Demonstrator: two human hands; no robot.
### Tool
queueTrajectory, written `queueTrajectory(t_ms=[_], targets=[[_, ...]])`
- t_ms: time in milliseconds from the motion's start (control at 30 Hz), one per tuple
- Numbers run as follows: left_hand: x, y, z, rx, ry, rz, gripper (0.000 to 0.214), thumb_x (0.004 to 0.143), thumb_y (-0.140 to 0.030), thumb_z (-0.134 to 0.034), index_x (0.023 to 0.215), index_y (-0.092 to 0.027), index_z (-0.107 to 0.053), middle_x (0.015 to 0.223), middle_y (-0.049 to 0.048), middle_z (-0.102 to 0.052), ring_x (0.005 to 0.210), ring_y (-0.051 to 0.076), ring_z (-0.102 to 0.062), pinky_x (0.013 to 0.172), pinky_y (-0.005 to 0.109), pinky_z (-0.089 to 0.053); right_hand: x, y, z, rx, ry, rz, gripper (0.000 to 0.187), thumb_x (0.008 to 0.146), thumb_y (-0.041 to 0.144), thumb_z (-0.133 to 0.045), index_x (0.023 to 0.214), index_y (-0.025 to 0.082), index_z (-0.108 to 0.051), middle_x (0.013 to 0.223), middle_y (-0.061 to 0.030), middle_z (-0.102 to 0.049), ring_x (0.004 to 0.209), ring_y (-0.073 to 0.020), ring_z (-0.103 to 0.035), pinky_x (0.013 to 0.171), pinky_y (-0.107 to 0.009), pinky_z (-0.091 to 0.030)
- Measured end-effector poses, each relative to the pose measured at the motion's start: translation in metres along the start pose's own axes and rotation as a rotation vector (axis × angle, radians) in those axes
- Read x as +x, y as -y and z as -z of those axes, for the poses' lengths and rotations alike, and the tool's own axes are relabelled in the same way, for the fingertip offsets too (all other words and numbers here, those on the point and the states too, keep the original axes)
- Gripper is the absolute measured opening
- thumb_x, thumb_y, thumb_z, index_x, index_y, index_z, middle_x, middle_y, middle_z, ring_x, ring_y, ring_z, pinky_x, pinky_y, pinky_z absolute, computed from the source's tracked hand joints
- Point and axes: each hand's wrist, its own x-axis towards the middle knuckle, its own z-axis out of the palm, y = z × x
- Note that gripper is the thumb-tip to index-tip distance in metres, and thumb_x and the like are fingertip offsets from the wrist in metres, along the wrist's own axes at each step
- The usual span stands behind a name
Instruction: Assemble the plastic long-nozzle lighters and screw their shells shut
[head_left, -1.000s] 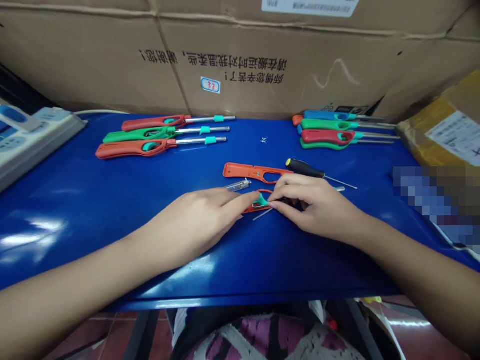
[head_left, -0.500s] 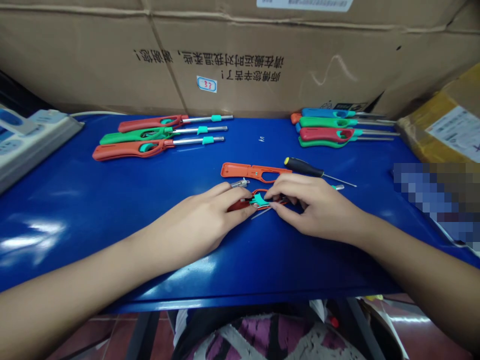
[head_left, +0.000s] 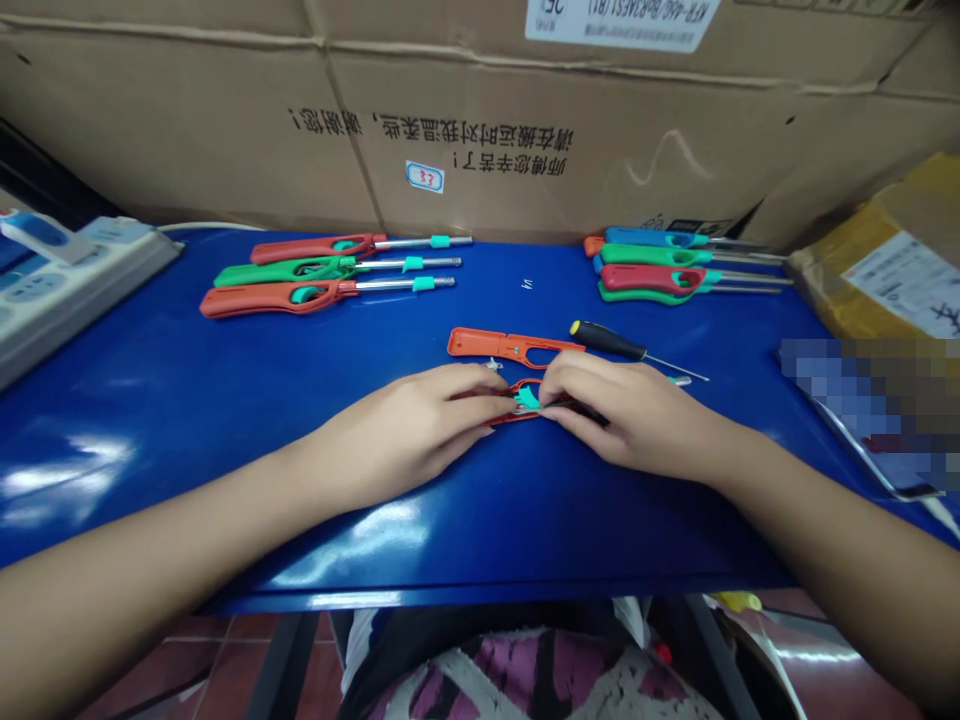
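Observation:
Between my hands lies an opened orange lighter shell (head_left: 523, 415), with a teal trigger (head_left: 527, 398) showing in its loop. My left hand (head_left: 420, 425) is closed on the shell's left side, its fingertips beside the trigger. From the right, my right hand (head_left: 622, 415) pinches at the loop, thumb and fingers close together. The fingers hide much of the shell. Just behind lies the loose orange shell half (head_left: 487, 344), inner side up. A screwdriver (head_left: 607, 340) with a black and yellow handle rests behind my right hand. A small metal part (head_left: 493, 364) peeks out above my left fingers.
Three long lighters (head_left: 277, 297) lie in a row at the back left. Several more (head_left: 652, 280) are stacked at the back right. A power strip (head_left: 67, 285) sits at the left edge, a cardboard box (head_left: 465, 90) behind, a taped parcel (head_left: 892, 250) at the right.
My left fingers have shifted over the shell and trigger, and the thin rod seen in front of the shell no longer shows there. My right hand stays at the loop. The view has shifted slightly.

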Motion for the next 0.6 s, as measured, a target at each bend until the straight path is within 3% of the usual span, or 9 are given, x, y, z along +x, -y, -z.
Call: queueTrajectory(t_ms=[233, 467, 600], targets=[[0.005, 0.012, 0.008, 0.125, -0.131, 0.226, 0.023, 0.097, -0.031, -0.060, 0.113, -0.016, -0.069, 0.107, 0.0085, -0.070, 0.098, 0.023, -0.063, 0.087, 0.038, -0.052, 0.000, 0.001, 0.001, 0.042, -0.020, -0.070, 0.006, 0.100, 0.022, -0.051, 0.102, 0.022, -0.057, 0.095, -0.0024, -0.070, 0.079, -0.0160, -0.065, 0.066, -0.027, -0.045], [0.008, 0.021, 0.006, -0.009, -0.019, 0.399, 0.019, 0.096, -0.033, -0.058, 0.099, -0.016, -0.066, 0.097, 0.0060, -0.065, 0.086, 0.018, -0.062, 0.077, 0.032, -0.052, 0.000, 0.000, -0.002, -0.005, 0.002, -0.024, 0.018, 0.102, 0.026, -0.047, 0.115, 0.022, -0.059, 0.114, -0.0062, -0.072, 0.097, -0.0208, -0.069, 0.074, -0.031, -0.049], [0.009, 0.019, 0.008, -0.021, -0.002, 0.422, 0.019, 0.095, -0.034, -0.056, 0.096, -0.015, -0.060, 0.098, 0.0073, -0.064, 0.085, 0.019, -0.062, 0.075, 0.033, -0.052, 0.001, 0.000, -0.001, -0.022, 0.003, -0.010, 0.019, 0.103, 0.026, -0.046, 0.115, 0.021, -0.060, 0.115, -0.0069, -0.071, 0.100, -0.0213, -0.068, 0.076, -0.031, -0.049]])
